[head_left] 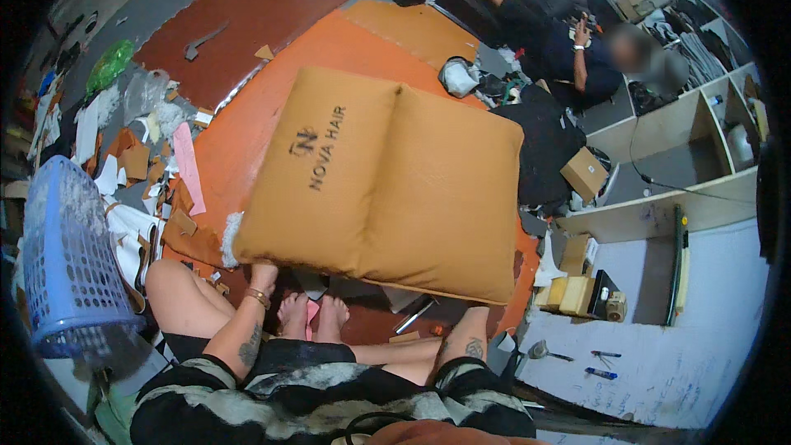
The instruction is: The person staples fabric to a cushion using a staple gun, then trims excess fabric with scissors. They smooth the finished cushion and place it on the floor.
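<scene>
A large tan leather-like cushion [437, 198], plump and square with a seam across its middle, is held up in front of me over my bare feet. Dark lettering and a small emblem are printed on its left half. My left hand [263, 276], with a bracelet at the wrist, grips the cushion's near left edge; its fingertips are out of sight beneath. At the near right corner my right hand [475, 311] reaches under the cushion and bears that side. Most of that hand is hidden, with only the wrist end showing.
A blue plastic basket [78, 255] stands at my left, beside scattered scraps and white stuffing. Orange sheeting [247, 140] covers the floor under the cushion. White shelving [684, 156] and a white board with pens [601, 373] are on the right. Another person [568, 49] reclines at the far right.
</scene>
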`<state>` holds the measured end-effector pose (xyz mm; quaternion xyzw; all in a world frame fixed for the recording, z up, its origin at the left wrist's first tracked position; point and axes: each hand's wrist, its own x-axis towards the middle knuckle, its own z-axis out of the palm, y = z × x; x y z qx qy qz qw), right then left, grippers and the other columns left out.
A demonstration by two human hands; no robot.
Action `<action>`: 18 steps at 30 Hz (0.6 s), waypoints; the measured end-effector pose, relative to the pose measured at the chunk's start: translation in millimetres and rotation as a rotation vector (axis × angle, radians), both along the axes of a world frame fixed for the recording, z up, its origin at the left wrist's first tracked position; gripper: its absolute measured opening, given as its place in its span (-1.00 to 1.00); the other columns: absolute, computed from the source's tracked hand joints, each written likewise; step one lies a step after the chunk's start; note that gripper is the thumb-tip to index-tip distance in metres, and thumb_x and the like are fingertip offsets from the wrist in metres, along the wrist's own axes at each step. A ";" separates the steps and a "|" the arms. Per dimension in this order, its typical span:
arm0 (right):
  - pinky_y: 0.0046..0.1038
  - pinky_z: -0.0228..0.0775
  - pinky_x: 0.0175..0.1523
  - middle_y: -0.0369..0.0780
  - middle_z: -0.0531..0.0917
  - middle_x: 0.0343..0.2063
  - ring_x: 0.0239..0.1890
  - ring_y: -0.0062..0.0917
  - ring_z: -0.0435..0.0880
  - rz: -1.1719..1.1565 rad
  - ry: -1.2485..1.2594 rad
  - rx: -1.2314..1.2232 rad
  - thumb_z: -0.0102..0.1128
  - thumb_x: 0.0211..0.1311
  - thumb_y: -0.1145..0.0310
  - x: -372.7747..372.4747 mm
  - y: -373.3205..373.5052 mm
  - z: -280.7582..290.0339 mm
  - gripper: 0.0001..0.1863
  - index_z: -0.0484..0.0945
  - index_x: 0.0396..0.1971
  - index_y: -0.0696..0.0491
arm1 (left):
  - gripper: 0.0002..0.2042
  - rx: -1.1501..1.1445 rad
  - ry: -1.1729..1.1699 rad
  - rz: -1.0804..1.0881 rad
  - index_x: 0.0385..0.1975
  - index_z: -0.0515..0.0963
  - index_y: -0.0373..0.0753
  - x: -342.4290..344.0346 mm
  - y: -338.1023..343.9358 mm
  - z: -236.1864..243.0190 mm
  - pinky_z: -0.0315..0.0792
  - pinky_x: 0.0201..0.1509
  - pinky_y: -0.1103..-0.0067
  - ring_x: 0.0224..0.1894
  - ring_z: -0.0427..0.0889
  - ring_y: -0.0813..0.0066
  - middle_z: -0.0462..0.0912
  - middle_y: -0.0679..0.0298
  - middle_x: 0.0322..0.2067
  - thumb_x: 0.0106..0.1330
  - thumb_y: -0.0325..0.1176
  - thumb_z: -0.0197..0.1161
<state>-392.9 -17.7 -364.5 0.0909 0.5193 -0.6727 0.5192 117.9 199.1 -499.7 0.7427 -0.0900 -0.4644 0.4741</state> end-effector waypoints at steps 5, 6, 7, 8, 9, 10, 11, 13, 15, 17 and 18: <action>0.01 0.43 0.39 -0.10 0.59 0.22 0.24 -0.18 0.59 0.060 -0.028 -0.012 -0.02 0.56 0.00 23.0 11.6 -23.3 -0.46 0.49 0.28 0.08 | -0.57 -0.407 0.157 0.160 0.34 0.27 -0.29 43.0 -78.7 69.1 0.63 -0.11 0.50 -0.26 0.55 0.59 0.51 0.37 -0.21 0.51 -0.48 0.09; 0.01 0.43 0.39 -0.10 0.59 0.22 0.24 -0.18 0.59 0.086 -0.029 -0.004 -0.01 0.56 0.00 32.4 20.8 -29.6 -0.46 0.49 0.28 0.08 | -0.55 -0.393 0.178 0.174 0.38 0.23 -0.26 45.9 -92.4 88.6 0.66 -0.14 0.48 -0.28 0.55 0.58 0.49 0.37 -0.25 0.53 -0.47 0.07; 0.01 0.43 0.40 -0.10 0.60 0.22 0.24 -0.18 0.59 0.146 -0.025 0.001 0.00 0.55 0.00 51.6 31.0 -33.0 -0.46 0.49 0.28 0.08 | -0.57 -0.394 0.159 0.296 0.40 0.24 -0.16 56.0 -97.5 84.2 0.67 -0.29 0.50 -0.42 0.54 0.56 0.52 0.37 -0.32 0.56 -0.43 0.05; 0.01 0.43 0.40 -0.10 0.60 0.22 0.24 -0.18 0.59 0.190 0.009 -0.012 0.00 0.55 0.01 66.6 47.7 -36.8 -0.47 0.49 0.28 0.08 | -0.58 -0.310 0.165 0.269 0.38 0.26 -0.17 56.9 -99.4 89.1 0.67 -0.32 0.49 -0.43 0.54 0.54 0.54 0.36 -0.31 0.57 -0.41 0.05; 0.01 0.43 0.40 -0.10 0.60 0.21 0.24 -0.18 0.59 0.242 0.060 -0.027 0.01 0.55 0.01 82.0 71.4 -38.6 -0.47 0.49 0.27 0.08 | -0.59 -0.226 0.170 0.241 0.37 0.28 -0.17 55.8 -99.2 94.0 0.67 -0.34 0.49 -0.44 0.55 0.53 0.56 0.35 -0.30 0.58 -0.40 0.04; -0.01 0.49 0.32 -0.14 0.62 0.18 0.19 -0.25 0.61 0.284 0.129 -0.059 0.04 0.55 0.06 99.1 96.9 -38.7 -0.52 0.51 0.25 0.06 | -0.61 -0.151 0.173 0.209 0.36 0.30 -0.18 55.2 -103.9 100.4 0.66 -0.37 0.49 -0.45 0.55 0.52 0.57 0.34 -0.29 0.58 -0.38 0.04; -0.03 0.54 0.23 -0.18 0.64 0.15 0.15 -0.32 0.63 0.345 0.189 -0.087 0.06 0.54 0.11 124.4 120.3 -36.4 -0.57 0.53 0.23 0.03 | -0.66 -0.174 0.169 0.215 0.29 0.36 -0.20 57.9 -87.7 89.6 0.65 -0.42 0.47 -0.47 0.58 0.46 0.62 0.27 -0.24 0.60 -0.30 0.02; -0.30 0.57 -0.10 -0.26 0.67 0.01 -0.10 -0.47 0.67 0.569 0.277 0.024 0.05 0.52 0.23 160.9 186.6 -23.2 -0.67 0.55 0.14 0.03 | -0.72 -0.129 0.157 0.281 0.17 0.44 -0.17 60.8 -62.7 72.2 0.59 -0.47 0.44 -0.50 0.58 0.42 0.60 0.26 -0.28 0.61 -0.20 0.04; -0.37 0.30 -0.50 -0.30 0.58 -0.40 -0.50 -0.55 0.54 0.799 0.231 0.036 0.03 0.45 0.40 202.8 226.0 -2.5 -0.78 0.55 -0.01 0.07 | -0.68 -0.154 0.161 0.140 0.08 0.55 -0.18 76.9 -33.4 42.2 0.64 -0.35 0.36 -0.35 0.70 0.32 0.67 0.22 -0.27 0.60 -0.10 0.05; -0.43 0.16 -0.69 -0.32 0.51 -0.64 -0.74 -0.60 0.43 1.049 0.158 0.028 0.02 0.43 0.47 235.0 250.5 3.5 -0.85 0.56 -0.12 0.08 | -0.66 -0.187 0.151 0.256 0.08 0.58 -0.23 72.8 -22.4 48.4 0.66 -0.27 0.38 -0.26 0.73 0.31 0.72 0.19 -0.22 0.60 -0.11 0.05; -0.45 0.17 -0.68 -0.33 0.49 -0.68 -0.78 -0.61 0.38 1.157 0.103 0.009 0.02 0.44 0.46 248.4 252.6 5.9 -0.86 0.57 -0.16 0.08 | -0.64 -0.194 0.150 0.300 0.08 0.59 -0.26 62.9 -14.9 52.8 0.67 -0.23 0.38 -0.22 0.75 0.30 0.74 0.17 -0.20 0.59 -0.11 0.05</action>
